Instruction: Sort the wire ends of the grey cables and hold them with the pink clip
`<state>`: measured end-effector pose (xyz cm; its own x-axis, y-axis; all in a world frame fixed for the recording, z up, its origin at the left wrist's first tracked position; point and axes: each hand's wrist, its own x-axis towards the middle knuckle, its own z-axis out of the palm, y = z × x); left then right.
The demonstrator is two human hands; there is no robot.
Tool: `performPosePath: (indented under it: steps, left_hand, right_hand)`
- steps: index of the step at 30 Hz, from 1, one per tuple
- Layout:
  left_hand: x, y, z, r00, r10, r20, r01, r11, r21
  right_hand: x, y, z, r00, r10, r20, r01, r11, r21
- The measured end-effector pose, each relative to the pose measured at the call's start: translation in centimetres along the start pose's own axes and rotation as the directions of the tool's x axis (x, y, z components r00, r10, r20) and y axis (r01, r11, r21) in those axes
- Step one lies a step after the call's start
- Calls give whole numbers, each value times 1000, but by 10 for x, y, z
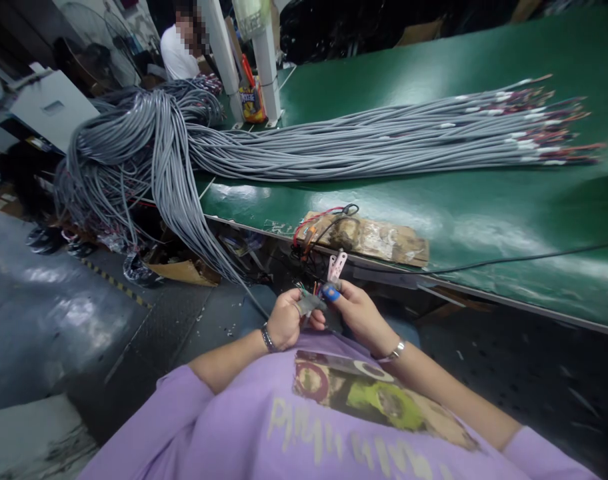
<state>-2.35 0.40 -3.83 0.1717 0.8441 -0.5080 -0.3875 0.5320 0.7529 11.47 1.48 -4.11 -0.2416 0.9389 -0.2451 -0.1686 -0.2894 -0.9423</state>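
My left hand (287, 321) is closed in front of my body, a grey covering over its thumb. It grips the end of a grey cable (254, 301) that runs down from the big bundle at the left. Close beside it, my right hand (363, 319), with blue tape on the thumb, pinches the thin coloured wires (317, 288) at that end. The fingertips hide most of the wires. Just beyond my right fingers a pink clip (337, 265) stands at the table edge.
Long grey cables (334, 143) lie across the green table (484, 220), stripped ends to the right. More hang off its left side (177, 193). A stained board (384, 240) with red and black leads sits at the front edge. White posts (267, 73) and a person (179, 50) are behind.
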Motion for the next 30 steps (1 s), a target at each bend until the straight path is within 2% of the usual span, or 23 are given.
performPosePath:
  steps: [2,4,8,10,13,16,20,25,27,30]
  left_hand:
    - [1,1,1,996,55,-64,-56,998,-8]
    - [2,2,1,988,94,-119,-96,995,-15]
    - [3,2,0,978,131,-160,-136,991,-21]
    - [2,1,0,977,151,-151,-152,988,2]
    - [-1,1,1,974,190,-125,-180,980,81]
    - [-4,0,0,978,201,-54,-189,965,182]
    - [-4,1,-1,984,176,38,-180,945,272]
    - [-3,2,-3,987,82,141,-125,935,331]
    - [-3,1,-3,988,94,121,-127,942,311]
    - [-1,-1,-1,988,158,4,-155,964,217]
  right_hand:
    - [1,3,-3,998,-14,-64,12,999,-34]
    - [0,5,-4,997,-12,-80,7,998,-59]
    - [-5,3,-3,1000,13,-10,-14,996,-87]
    - [-6,-1,-2,1000,19,6,-18,995,-95]
    - [-4,-5,-1,999,-1,-55,-5,995,-99]
    - [-1,-7,-2,997,-14,-80,3,991,-133]
    - [0,-6,-3,1000,19,-20,-21,990,-140]
    - [-3,-6,-4,999,10,49,-3,990,-141]
    - [-3,-6,-5,999,-2,32,7,987,-160]
    - [-2,-6,-5,999,-25,-24,21,986,-166]
